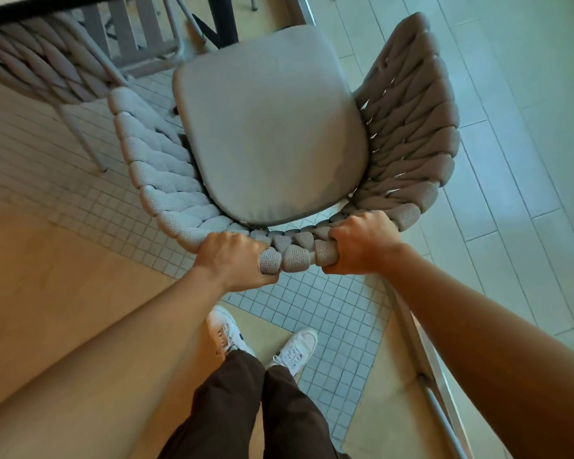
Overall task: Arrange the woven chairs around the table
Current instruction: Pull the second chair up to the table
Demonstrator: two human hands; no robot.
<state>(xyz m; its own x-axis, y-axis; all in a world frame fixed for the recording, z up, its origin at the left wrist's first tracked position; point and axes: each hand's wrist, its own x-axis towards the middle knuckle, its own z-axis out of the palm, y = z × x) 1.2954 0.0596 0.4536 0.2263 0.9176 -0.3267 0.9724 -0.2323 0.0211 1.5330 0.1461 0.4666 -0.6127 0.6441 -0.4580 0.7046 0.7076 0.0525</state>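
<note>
We stand behind a beige woven rope chair with a grey seat cushion [272, 127], facing the dark-edged table [30, 9] ahead. Our left hand [234, 260] and right hand [362, 245] clench its backrest rim. Next, we judge, push it under.

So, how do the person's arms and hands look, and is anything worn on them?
Both arms are bare up to the frame edge: no sleeves show. The left hand and right hand carry no gloves, rings, watch or bracelet that I can see. Lower down, dark brown trousers and white laced sneakers are visible.
</note>
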